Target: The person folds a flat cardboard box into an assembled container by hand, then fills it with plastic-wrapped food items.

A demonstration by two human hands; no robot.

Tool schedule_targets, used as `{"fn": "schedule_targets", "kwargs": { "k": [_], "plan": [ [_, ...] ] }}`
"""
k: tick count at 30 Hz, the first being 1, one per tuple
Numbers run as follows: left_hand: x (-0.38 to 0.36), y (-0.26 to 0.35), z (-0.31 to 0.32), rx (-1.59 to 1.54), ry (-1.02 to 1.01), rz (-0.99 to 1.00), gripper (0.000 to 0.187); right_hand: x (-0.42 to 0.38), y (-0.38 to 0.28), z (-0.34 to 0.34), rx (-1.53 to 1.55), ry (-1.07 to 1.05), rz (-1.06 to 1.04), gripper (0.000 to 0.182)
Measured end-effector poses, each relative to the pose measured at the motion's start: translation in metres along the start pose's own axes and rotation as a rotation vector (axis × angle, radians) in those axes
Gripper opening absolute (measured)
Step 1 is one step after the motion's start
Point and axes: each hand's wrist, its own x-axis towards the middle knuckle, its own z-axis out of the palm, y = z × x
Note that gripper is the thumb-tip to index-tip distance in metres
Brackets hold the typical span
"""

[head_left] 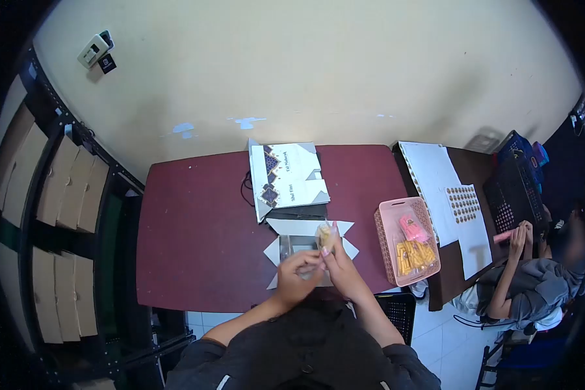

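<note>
In the head view, my right hand (343, 268) is closed around a small clear packet (325, 235) with pale yellow contents, held upright over an open box. My left hand (298, 276) is curled, its fingertips meeting the right hand near the packet's lower end. What those left fingers pinch, if anything, is hidden. Beneath both hands lies the white box (281, 226), its pointed flaps spread outward. A clear, shiny item (285, 247) sits inside along the box's left side. My hands cover the front part of the box.
Behind the box, printed white cartons (289, 172) are stacked on the maroon table (195, 227). At right stands a pink basket (382, 250) with yellow packets (415, 257) and a pink packet (411, 227). A sticker sheet (462, 203) lies on the side table, near a seated co-worker (533, 286).
</note>
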Motion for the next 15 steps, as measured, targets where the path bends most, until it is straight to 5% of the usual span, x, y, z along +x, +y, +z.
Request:
{"fn": "schedule_targets", "kwargs": {
  "k": [5,10,15],
  "plan": [
    [-0.004,-0.004,-0.005,-0.156,-0.142,-0.174,0.029,-0.002,0.007,0.002,0.286,0.036,0.122,0.058],
    [-0.003,-0.007,-0.015,0.012,-0.178,-0.162,0.026,0.0,0.013,-0.012,0.483,0.141,0.225,0.04],
    [-0.008,-0.063,-0.043,0.271,0.01,-0.321,0.047,0.002,0.02,-0.02,0.142,0.177,0.286,0.032]
  ]
}}
